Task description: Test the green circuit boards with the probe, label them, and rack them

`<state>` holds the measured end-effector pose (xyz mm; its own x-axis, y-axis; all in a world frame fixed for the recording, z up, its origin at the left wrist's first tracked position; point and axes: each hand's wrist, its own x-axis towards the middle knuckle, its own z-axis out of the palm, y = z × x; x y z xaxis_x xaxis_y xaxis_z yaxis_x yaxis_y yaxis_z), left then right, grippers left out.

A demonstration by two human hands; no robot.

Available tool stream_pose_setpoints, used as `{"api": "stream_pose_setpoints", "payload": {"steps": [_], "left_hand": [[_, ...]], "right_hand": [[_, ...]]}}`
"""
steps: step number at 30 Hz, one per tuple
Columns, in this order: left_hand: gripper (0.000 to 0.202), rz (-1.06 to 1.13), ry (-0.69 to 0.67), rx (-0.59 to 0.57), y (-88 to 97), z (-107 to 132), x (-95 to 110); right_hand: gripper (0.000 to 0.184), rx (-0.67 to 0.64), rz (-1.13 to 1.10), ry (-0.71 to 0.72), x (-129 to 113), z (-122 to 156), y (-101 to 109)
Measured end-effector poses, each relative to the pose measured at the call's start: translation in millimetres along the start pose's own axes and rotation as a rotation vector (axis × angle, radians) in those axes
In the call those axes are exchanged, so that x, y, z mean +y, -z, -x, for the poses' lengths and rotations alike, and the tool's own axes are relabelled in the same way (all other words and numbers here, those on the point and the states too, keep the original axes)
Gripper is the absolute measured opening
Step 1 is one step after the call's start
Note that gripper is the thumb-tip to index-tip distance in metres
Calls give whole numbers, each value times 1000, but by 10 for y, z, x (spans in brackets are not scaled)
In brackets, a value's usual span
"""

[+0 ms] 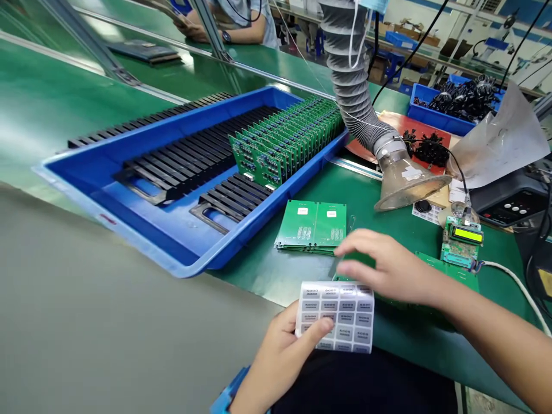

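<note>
Our L hand (280, 345) pinches label sheet (356, 316) at counter's (263, 276) near edge, prob. so we see it; R hand (388, 267) spread nr PCB stack (317, 227).

One silvery rectangular sheet of printed labels (346, 317); one long blue plastic tray (168, 237); one grey ribbed hose (345, 86); one yellow-lit rectangular display (468, 234); two small white stickers (302, 211); upright green circuit boards (293, 138), overlapping, perhaps around twenty.
</note>
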<state>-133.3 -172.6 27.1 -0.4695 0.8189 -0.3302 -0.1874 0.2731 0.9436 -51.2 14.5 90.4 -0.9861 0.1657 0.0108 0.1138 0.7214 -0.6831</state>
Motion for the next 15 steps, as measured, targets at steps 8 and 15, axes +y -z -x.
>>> {"api": "stream_pose_setpoints", "payload": {"steps": [8, 15], "left_hand": [[19, -218, -221, 55, -57, -112, 11], [20, -309, -312, 12, -136, -159, 111]], "right_hand": [[12, 129, -282, -261, -68, 471, -191], [21, -1, -224, -170, -6, 573, -182]]}}
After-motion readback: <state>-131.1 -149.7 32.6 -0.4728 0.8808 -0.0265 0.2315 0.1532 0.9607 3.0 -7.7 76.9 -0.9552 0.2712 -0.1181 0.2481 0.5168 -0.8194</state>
